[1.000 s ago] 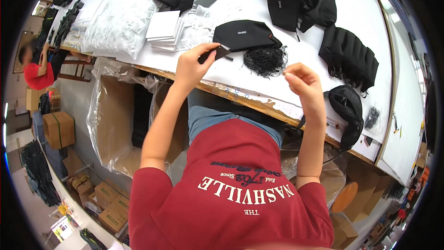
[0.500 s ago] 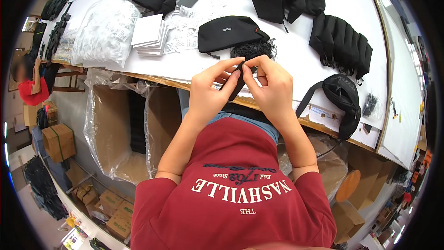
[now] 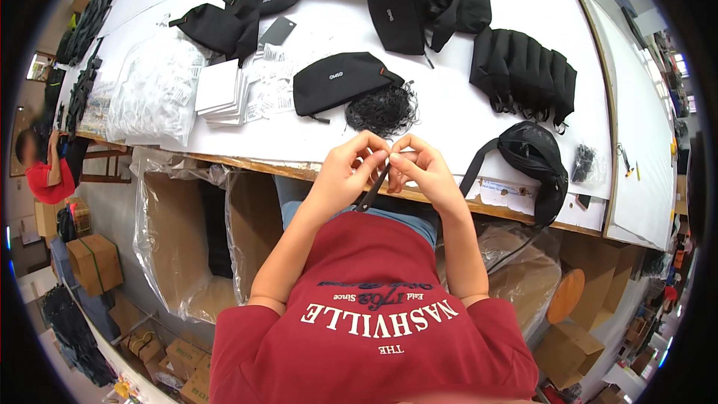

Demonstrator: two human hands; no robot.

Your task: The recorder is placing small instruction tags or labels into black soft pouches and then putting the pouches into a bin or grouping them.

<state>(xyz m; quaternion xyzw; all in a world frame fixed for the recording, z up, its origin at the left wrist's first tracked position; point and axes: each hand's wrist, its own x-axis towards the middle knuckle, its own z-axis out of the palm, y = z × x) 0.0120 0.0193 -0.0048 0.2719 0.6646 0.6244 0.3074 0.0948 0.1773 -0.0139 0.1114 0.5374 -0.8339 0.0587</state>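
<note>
Just off the table's front edge, my left hand (image 3: 345, 170) and my right hand (image 3: 420, 167) meet with fingertips almost touching. Both are closed in a pinch on a thin black strap (image 3: 372, 193). Its wider end hangs down below my left fingers; what the tips grip at the top is too small to make out. Beyond my hands lies a tangled pile of black cords (image 3: 383, 110). A black zippered pouch (image 3: 336, 84) lies flat against that pile, with a small orange tab at one corner.
Black pouches (image 3: 393, 15) are heaped at the back, and a row of them (image 3: 523, 71) stands at right. White cards (image 3: 221, 93) and a bag of white packets (image 3: 153, 97) lie left. A black sling bag (image 3: 532, 161) hangs over the front edge. A co-worker (image 3: 48, 172) is at far left.
The view has shifted, and more of the cord pile shows. My hands have drawn back from it toward my body, still pinching the strap, which now hangs end down.
</note>
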